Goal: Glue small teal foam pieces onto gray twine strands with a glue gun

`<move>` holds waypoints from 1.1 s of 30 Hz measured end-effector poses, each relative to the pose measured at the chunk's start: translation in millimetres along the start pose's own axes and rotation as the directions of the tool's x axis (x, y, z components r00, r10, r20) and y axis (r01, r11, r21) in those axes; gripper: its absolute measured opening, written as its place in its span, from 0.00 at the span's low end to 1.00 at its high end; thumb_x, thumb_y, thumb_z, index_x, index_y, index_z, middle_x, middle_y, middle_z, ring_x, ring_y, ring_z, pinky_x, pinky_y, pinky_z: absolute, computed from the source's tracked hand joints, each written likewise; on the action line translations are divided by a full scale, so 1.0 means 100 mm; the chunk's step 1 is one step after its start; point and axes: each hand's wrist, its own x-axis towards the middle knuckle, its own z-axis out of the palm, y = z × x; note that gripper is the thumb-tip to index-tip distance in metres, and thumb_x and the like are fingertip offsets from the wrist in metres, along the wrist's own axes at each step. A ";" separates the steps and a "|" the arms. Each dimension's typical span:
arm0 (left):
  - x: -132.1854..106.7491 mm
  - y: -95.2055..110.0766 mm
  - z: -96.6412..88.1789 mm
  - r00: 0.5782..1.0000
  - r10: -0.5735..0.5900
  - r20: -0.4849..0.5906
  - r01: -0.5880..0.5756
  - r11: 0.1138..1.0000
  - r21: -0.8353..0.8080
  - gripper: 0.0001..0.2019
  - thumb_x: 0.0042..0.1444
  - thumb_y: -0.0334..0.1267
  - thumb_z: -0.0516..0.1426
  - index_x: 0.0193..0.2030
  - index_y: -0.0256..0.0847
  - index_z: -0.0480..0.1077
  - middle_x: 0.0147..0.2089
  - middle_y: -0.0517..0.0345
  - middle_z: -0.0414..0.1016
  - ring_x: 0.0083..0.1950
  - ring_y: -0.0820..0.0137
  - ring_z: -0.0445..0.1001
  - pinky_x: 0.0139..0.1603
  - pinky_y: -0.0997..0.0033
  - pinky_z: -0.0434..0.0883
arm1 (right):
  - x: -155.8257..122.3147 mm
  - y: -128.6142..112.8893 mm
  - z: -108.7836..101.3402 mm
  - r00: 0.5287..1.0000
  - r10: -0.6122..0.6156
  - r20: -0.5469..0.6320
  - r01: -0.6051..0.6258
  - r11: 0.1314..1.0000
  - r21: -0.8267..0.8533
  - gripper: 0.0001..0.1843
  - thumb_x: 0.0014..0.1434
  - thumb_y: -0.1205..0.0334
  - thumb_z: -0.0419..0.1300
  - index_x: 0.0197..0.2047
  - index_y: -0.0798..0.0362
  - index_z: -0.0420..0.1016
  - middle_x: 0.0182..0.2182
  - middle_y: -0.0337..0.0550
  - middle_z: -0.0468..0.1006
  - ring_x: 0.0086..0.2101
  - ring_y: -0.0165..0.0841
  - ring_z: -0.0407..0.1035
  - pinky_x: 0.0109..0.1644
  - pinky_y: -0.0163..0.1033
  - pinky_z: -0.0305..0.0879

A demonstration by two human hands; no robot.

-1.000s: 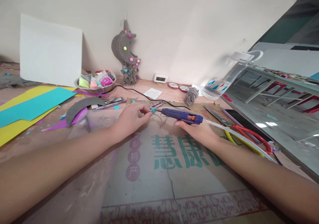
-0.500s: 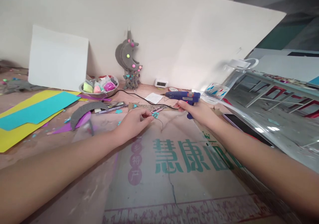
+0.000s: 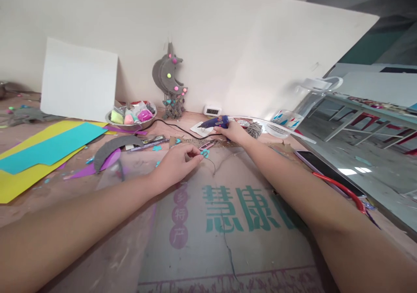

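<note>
Between the thumb and forefinger of my left hand (image 3: 177, 162) is a small blue felt flower (image 3: 205, 153). A thin grey string (image 3: 214, 166) trails from it over the printed sheet (image 3: 195, 249). My right hand (image 3: 236, 132) is wrapped round a blue glue gun (image 3: 215, 122), its nozzle pointing left above a white paper (image 3: 200, 129). More blue flower cutouts (image 3: 157, 148) lie left of my left hand. A pink-handled cutter (image 3: 206, 145) rests just beyond the held flower.
A bowl (image 3: 133, 126) of coloured clay packs stands back left, near a hanging grey moon ornament (image 3: 167, 76). Coloured sheets (image 3: 55, 145) and a grey felt crescent (image 3: 112, 149) lie left. A phone (image 3: 325, 169), red-handled tool (image 3: 342, 189) and grey yarn ball (image 3: 254, 130) are right.
My right hand has carried the glue gun left and away from me, over the white paper. The left hand keeps the flower in nearly the same spot. The yarn ball has come into view.
</note>
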 end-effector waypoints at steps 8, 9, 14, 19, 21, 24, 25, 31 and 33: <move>0.00 0.02 0.00 0.999 -0.040 0.005 0.041 0.999 -0.020 0.11 0.55 0.42 0.51 0.30 0.39 0.69 0.34 0.59 0.73 0.35 0.70 0.69 0.37 0.72 0.65 | -0.68 0.02 -0.25 0.969 -0.244 -0.026 0.238 0.959 -0.157 0.22 0.57 0.59 0.55 0.53 0.58 0.66 0.50 0.55 0.72 0.49 0.44 0.66 0.52 0.45 0.58; 0.00 0.03 0.00 0.999 -0.041 0.009 0.041 0.999 -0.018 0.11 0.55 0.42 0.51 0.30 0.39 0.69 0.34 0.59 0.73 0.35 0.70 0.69 0.37 0.72 0.65 | -0.79 -0.02 -0.25 0.957 -0.286 -0.045 0.278 0.952 -0.129 0.20 0.58 0.57 0.54 0.52 0.56 0.67 0.50 0.54 0.72 0.49 0.43 0.66 0.53 0.46 0.58; -0.01 0.04 0.00 1.000 -0.012 0.023 0.012 1.000 -0.018 0.10 0.55 0.41 0.51 0.31 0.39 0.70 0.34 0.59 0.73 0.36 0.70 0.69 0.38 0.73 0.65 | -1.15 -0.32 -0.06 0.974 -0.226 -0.013 0.208 0.874 0.439 0.15 0.58 0.54 0.53 0.42 0.54 0.72 0.36 0.44 0.77 0.37 0.34 0.70 0.43 0.39 0.65; -0.01 0.04 0.01 0.999 -0.010 0.036 0.011 0.999 -0.037 0.11 0.56 0.42 0.51 0.33 0.39 0.70 0.36 0.59 0.73 0.38 0.70 0.70 0.40 0.72 0.65 | -1.23 -0.45 0.11 0.975 -0.214 0.058 0.120 0.731 0.672 0.09 0.55 0.58 0.56 0.34 0.55 0.72 0.28 0.38 0.73 0.28 0.27 0.65 0.34 0.33 0.62; -0.01 0.03 0.01 0.999 -0.007 0.040 0.008 0.999 -0.043 0.11 0.56 0.42 0.51 0.34 0.39 0.70 0.36 0.59 0.73 0.38 0.70 0.70 0.40 0.72 0.65 | -1.23 -0.44 0.12 0.976 -0.211 0.059 0.111 0.709 0.696 0.08 0.55 0.58 0.57 0.31 0.55 0.72 0.26 0.37 0.71 0.26 0.25 0.63 0.32 0.32 0.60; -0.01 0.02 0.01 0.999 0.010 0.049 -0.008 0.999 -0.041 0.11 0.56 0.43 0.51 0.34 0.39 0.70 0.36 0.59 0.73 0.38 0.70 0.70 0.41 0.71 0.65 | -1.23 -0.41 0.14 0.974 -0.221 0.050 0.123 0.703 0.701 0.08 0.54 0.59 0.58 0.31 0.55 0.72 0.25 0.36 0.70 0.25 0.25 0.61 0.30 0.32 0.59; -0.01 0.02 0.01 0.998 0.012 0.054 -0.010 0.999 -0.036 0.11 0.56 0.43 0.51 0.34 0.39 0.70 0.35 0.58 0.73 0.38 0.69 0.70 0.41 0.70 0.65 | -1.23 -0.40 0.15 0.971 -0.233 0.049 0.134 0.703 0.699 0.08 0.54 0.58 0.58 0.32 0.54 0.72 0.25 0.36 0.70 0.25 0.25 0.61 0.30 0.31 0.58; -0.01 0.00 0.01 0.996 0.057 0.071 -0.055 0.998 -0.027 0.10 0.55 0.41 0.51 0.36 0.40 0.71 0.39 0.57 0.74 0.42 0.68 0.70 0.45 0.68 0.66 | -1.27 -0.43 0.15 0.971 -0.237 0.010 0.178 0.756 0.630 0.09 0.55 0.57 0.57 0.30 0.54 0.70 0.26 0.36 0.70 0.27 0.26 0.63 0.33 0.32 0.60; -0.01 0.01 0.01 0.997 0.060 0.055 -0.058 0.998 -0.027 0.10 0.54 0.41 0.52 0.37 0.41 0.71 0.40 0.57 0.74 0.44 0.68 0.70 0.46 0.68 0.66 | -1.28 -0.45 0.14 0.977 -0.213 0.017 0.164 0.795 0.584 0.10 0.55 0.56 0.56 0.28 0.54 0.69 0.25 0.36 0.69 0.26 0.26 0.62 0.32 0.33 0.60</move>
